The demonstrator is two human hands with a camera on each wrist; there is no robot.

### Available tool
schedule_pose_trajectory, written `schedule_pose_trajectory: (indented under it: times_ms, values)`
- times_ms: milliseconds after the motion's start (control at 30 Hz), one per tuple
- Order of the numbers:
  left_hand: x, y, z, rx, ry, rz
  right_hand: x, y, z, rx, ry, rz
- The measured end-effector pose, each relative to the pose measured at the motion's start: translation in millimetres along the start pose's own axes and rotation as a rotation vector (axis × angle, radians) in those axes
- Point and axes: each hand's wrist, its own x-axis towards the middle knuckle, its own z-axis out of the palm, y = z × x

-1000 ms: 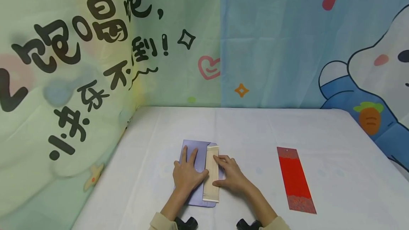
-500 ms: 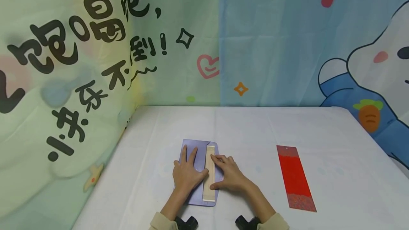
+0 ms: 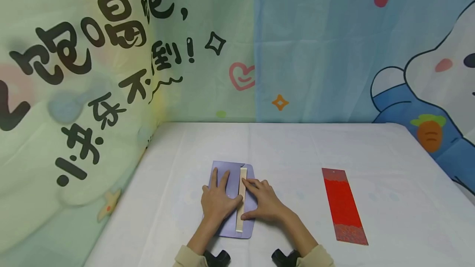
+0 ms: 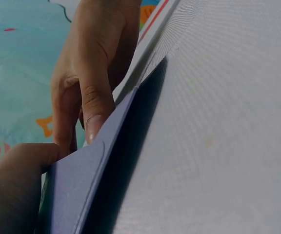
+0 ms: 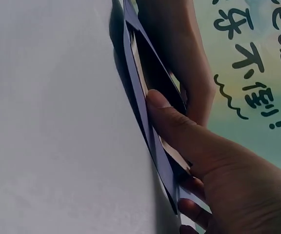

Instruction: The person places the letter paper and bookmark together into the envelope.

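A flat purple envelope (image 3: 233,176) lies on the table with its opening on the right side. A cream-coloured flat packet (image 3: 239,222) sits partly inside it, with only a narrow strip showing. My left hand (image 3: 217,203) rests on the envelope with fingers spread, its thumb at the opening. Thumb and fingertips of my right hand (image 3: 266,203) hold the packet's outer edge at two spots. In the right wrist view, the cream packet (image 5: 174,155) shows between the envelope's parted sides, with my right thumb against it.
To the right lies a long red strip (image 3: 342,203) with patterned ends, on the white tablecloth (image 3: 293,147). Printed cloth hangings (image 3: 315,52) stand behind and on the left.
My right hand has moved left, and the cream packet has slid deeper into the purple envelope, so less of it shows. My left hand has stayed in place.
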Motion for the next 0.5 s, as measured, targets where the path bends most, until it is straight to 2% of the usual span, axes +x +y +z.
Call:
schedule_pose_trajectory:
  times_ms: [267, 500]
  values:
    - [-0.1, 0.1, 0.0, 0.013, -0.008, 0.005, 3.5, 0.5, 2.8, -0.032, 0.001, -0.028]
    - [-0.1, -0.3, 0.4, 0.016, 0.006, 0.007, -2.8, 2.6, -1.4, 0.021, -0.022, -0.02]
